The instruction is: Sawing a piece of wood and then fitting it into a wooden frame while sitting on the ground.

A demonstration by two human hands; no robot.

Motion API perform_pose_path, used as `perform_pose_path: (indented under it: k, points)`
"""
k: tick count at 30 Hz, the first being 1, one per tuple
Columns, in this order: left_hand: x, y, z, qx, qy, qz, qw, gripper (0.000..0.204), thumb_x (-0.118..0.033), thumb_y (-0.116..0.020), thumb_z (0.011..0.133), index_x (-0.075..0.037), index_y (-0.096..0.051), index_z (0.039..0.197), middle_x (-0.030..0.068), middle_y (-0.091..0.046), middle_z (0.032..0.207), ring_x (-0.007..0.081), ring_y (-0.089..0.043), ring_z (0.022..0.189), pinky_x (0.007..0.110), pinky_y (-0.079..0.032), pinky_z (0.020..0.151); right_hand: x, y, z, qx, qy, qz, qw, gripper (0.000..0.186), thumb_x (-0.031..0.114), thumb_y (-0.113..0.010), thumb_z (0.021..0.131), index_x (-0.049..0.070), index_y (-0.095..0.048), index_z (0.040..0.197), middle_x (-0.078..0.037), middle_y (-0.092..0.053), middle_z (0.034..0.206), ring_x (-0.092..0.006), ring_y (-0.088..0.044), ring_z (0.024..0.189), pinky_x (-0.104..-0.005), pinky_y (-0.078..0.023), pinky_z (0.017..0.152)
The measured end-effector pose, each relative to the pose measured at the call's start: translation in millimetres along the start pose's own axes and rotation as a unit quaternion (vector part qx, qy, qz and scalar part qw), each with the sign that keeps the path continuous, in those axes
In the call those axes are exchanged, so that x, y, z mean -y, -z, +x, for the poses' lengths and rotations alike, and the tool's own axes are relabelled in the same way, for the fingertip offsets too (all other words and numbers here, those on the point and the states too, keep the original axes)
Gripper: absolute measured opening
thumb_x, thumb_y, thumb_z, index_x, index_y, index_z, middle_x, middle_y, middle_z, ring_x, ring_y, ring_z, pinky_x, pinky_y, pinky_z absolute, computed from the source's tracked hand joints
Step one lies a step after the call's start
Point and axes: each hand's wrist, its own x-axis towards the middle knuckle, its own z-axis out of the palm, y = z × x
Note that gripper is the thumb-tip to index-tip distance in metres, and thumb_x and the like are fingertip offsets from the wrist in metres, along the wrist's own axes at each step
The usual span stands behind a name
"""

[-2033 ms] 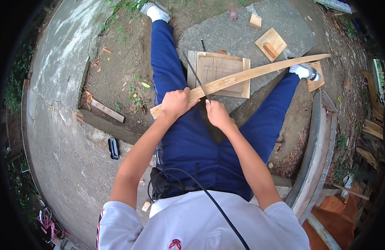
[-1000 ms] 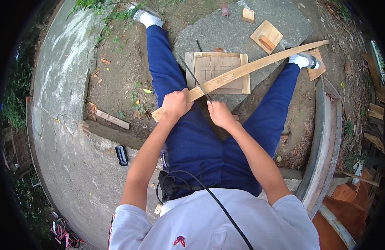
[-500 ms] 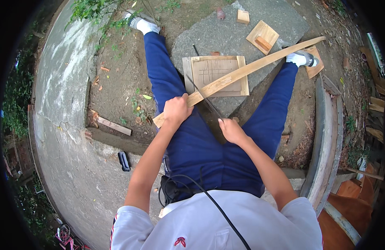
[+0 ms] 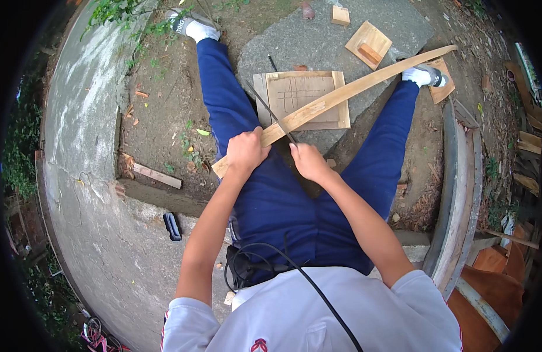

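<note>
A long, narrow, pale wooden strip [image 4: 341, 97] lies slantwise from my left thigh to beside my right foot. My left hand [image 4: 245, 151] is closed around it close to its near-left end, against my thigh. In my right hand [image 4: 309, 161] is one end of a long thin dark metal blade [image 4: 264, 104]. The blade crosses the strip just right of my left hand, its far tip pointing up and left. Whether it has teeth is too small to make out. Beyond the strip lies a shallow wooden frame [image 4: 259, 97] with a panel marked with dark lines.
A flat grey stone slab [image 4: 259, 50] carries a small wood block [image 4: 340, 16] and a square board [image 4: 359, 44] with a wooden piece on it. Another board [image 4: 451, 82] is by my right foot. A black case [image 4: 172, 227] rests on the concrete [image 4: 106, 234] at left.
My right hand has moved forward and left, pushing the blade farther across the strip. My left hand keeps its hold on the strip. The view has shifted slightly.
</note>
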Motion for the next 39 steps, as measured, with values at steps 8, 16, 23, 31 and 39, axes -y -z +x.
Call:
perform_pose_path:
  k: [8,16,23,31,39]
  points:
    - [5,2,9,0.011,0.006,0.013,1.000,0.034,-0.033,-0.085,0.080,-0.008,-0.068,0.094,0.0157,-0.076,0.079,0.0363,-0.077,0.074,0.048,-0.063,0.068,-18,57,-96,0.042,-0.070,-0.013,0.997,0.041,0.027,-0.050,0.115,-0.006,-0.066,0.095,-0.031,-0.069,0.085,-0.0526,-0.067,0.084,-0.0565,-0.052,0.078]
    - [-4,13,2,-0.016,0.000,0.015,1.000,0.037,-0.039,-0.084,0.083,-0.007,-0.069,0.093,0.0176,-0.077,0.082,0.0380,-0.077,0.076,0.050,-0.063,0.071,5,68,-154,-0.149,-0.129,0.165,0.966,0.036,0.026,-0.053,0.115,0.000,-0.067,0.096,-0.007,-0.055,0.066,-0.0155,-0.054,0.058,-0.0370,-0.044,0.060]
    - [-5,55,18,-0.003,-0.017,0.043,0.999,0.040,-0.042,-0.082,0.086,-0.006,-0.074,0.100,0.0222,-0.079,0.091,0.0421,-0.078,0.087,0.053,-0.063,0.079,13,83,-250,-0.294,-0.180,0.201,0.917,0.025,0.019,-0.054,0.115,0.003,-0.072,0.108,0.004,-0.049,0.068,-0.0038,-0.044,0.058,-0.0277,-0.035,0.053]
    - [11,95,30,-0.039,-0.018,0.079,0.996,0.038,-0.040,-0.080,0.084,-0.007,-0.076,0.101,0.0211,-0.079,0.093,0.0406,-0.078,0.090,0.052,-0.063,0.083,56,161,-253,-0.397,-0.055,0.348,0.847,0.023,0.021,-0.054,0.117,0.005,-0.070,0.115,0.009,-0.045,0.066,0.0007,-0.037,0.051,-0.0220,-0.027,0.044]
    - [-21,155,26,-0.088,-0.035,0.113,0.989,0.035,-0.037,-0.085,0.080,-0.011,-0.078,0.103,0.0165,-0.079,0.097,0.0383,-0.078,0.092,0.051,-0.063,0.084,58,131,-177,-0.319,0.039,0.438,0.840,0.019,0.019,-0.053,0.117,0.007,-0.068,0.118,0.008,-0.046,0.068,0.0005,-0.034,0.049,-0.0222,-0.025,0.043]
